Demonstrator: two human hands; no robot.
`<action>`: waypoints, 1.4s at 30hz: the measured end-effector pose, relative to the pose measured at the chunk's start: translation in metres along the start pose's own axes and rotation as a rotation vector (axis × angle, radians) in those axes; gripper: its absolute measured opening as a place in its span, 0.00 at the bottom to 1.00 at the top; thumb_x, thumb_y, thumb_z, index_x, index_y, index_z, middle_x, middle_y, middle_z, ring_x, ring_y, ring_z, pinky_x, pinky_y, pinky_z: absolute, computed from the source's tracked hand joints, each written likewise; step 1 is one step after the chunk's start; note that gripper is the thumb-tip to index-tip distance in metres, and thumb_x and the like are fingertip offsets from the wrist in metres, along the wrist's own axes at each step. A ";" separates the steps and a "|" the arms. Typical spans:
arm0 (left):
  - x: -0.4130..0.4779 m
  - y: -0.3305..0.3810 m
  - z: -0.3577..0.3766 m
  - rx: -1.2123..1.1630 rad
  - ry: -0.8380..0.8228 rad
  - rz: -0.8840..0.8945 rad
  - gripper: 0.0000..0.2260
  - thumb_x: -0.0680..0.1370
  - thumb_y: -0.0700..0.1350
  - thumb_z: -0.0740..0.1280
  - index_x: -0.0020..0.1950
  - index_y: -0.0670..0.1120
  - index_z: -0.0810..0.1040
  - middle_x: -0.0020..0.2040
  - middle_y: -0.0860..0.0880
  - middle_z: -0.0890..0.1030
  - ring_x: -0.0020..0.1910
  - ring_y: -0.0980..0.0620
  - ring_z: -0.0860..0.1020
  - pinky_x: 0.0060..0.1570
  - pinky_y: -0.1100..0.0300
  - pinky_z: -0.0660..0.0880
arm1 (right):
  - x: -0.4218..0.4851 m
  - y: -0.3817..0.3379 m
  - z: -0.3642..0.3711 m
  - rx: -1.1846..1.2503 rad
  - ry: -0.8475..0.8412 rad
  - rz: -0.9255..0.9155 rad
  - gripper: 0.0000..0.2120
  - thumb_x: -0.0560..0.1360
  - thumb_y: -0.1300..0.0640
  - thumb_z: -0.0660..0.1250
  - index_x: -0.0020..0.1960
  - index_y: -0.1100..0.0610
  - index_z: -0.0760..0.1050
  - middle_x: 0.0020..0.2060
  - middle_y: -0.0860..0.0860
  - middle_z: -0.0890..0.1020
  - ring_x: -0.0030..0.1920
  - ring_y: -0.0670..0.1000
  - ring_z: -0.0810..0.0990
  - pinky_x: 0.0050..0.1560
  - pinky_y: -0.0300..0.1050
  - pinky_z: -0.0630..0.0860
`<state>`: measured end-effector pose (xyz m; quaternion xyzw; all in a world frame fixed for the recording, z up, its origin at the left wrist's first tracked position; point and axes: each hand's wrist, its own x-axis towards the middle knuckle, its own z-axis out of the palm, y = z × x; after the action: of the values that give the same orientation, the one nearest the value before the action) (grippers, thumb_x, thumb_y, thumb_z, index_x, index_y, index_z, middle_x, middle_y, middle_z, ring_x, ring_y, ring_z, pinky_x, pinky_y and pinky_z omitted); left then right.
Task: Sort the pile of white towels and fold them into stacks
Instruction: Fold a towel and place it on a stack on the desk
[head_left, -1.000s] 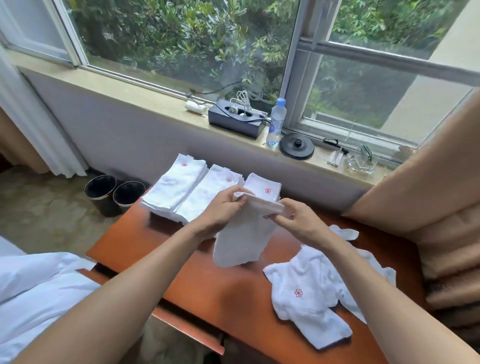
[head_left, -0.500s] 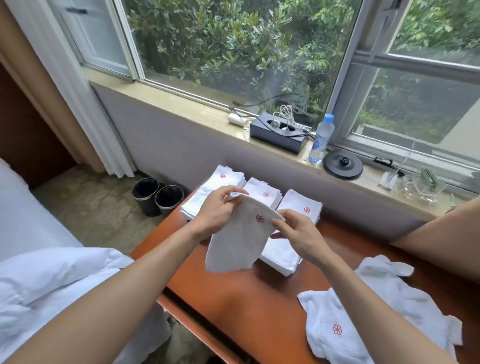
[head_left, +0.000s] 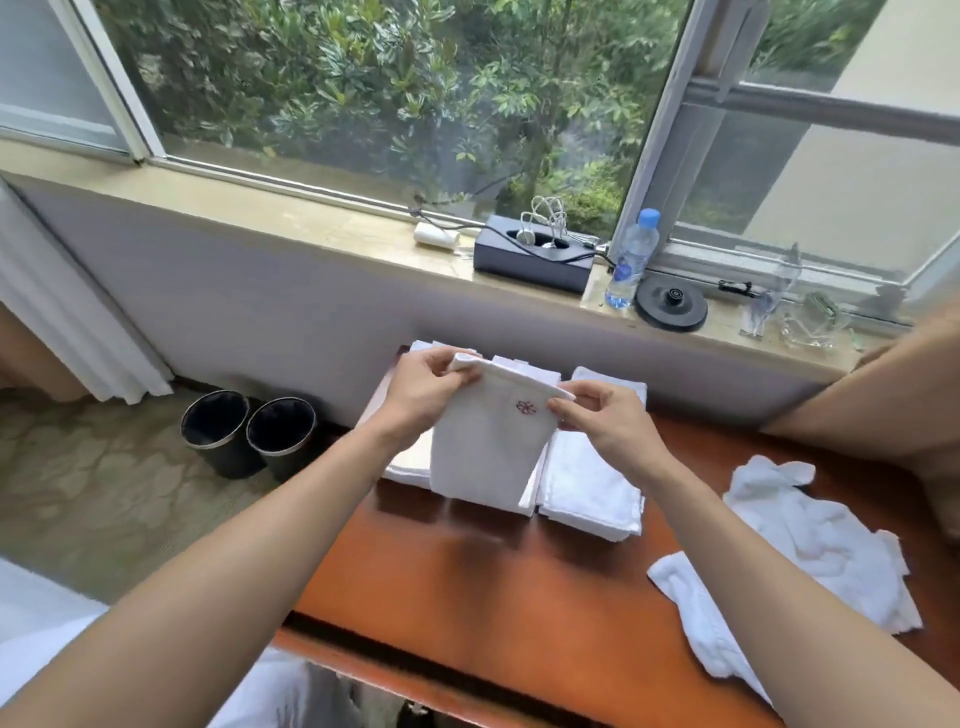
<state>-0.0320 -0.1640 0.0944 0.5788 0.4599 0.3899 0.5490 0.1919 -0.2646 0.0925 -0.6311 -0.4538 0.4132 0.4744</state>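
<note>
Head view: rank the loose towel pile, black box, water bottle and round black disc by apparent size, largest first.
1. loose towel pile, also nearest the camera
2. black box
3. water bottle and round black disc: too alike to rank

Soft daylight through window; wide-angle edge distortion.

folded towel now over middle stack
</note>
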 end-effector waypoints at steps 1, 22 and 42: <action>0.004 -0.001 -0.003 0.001 -0.031 0.001 0.07 0.78 0.37 0.73 0.56 0.40 0.85 0.45 0.53 0.86 0.44 0.57 0.82 0.48 0.64 0.78 | -0.001 0.000 0.002 -0.024 0.021 -0.002 0.06 0.78 0.60 0.75 0.54 0.58 0.84 0.45 0.55 0.89 0.45 0.49 0.85 0.50 0.45 0.83; 0.051 -0.024 0.018 0.216 -0.120 0.009 0.06 0.81 0.40 0.71 0.57 0.43 0.84 0.52 0.43 0.86 0.47 0.52 0.82 0.51 0.57 0.79 | 0.040 0.025 -0.011 -0.112 0.102 -0.007 0.08 0.79 0.59 0.73 0.57 0.58 0.82 0.50 0.57 0.86 0.51 0.54 0.85 0.54 0.51 0.84; 0.256 -0.141 0.067 0.410 -0.217 0.016 0.03 0.79 0.53 0.71 0.46 0.59 0.84 0.38 0.59 0.84 0.32 0.60 0.75 0.40 0.58 0.74 | 0.204 0.136 -0.008 -0.166 0.360 0.152 0.08 0.83 0.54 0.67 0.61 0.49 0.76 0.47 0.47 0.79 0.44 0.47 0.80 0.47 0.39 0.77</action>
<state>0.0870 0.0599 -0.0658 0.7204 0.4632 0.2280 0.4631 0.2739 -0.0885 -0.0572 -0.7640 -0.3455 0.2894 0.4617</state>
